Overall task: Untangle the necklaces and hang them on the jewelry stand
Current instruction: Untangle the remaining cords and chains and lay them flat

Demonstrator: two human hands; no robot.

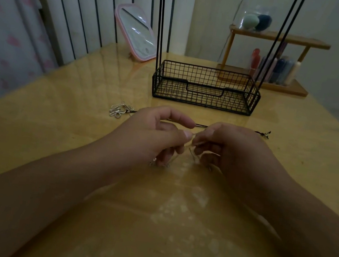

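My left hand (154, 134) and my right hand (232, 152) meet over the middle of the table, and both pinch a thin silver chain (191, 150) between thumb and fingers. The chain hangs in loops below my fingertips down to the tabletop. A black cord necklace (201, 125) lies on the table just behind my hands, with a silver looped pendant (120, 110) at its left end and a knotted end at the right. The black wire jewelry stand (206, 87) rises behind it, its basket base holding nothing, its tall rods running out of the top of the view.
A pink-framed mirror (135, 30) leans at the back left. A wooden shelf (272, 60) with cosmetics and a glass jar stands at the back right. The glossy yellow table (51, 131) reaches to curtains on the left.
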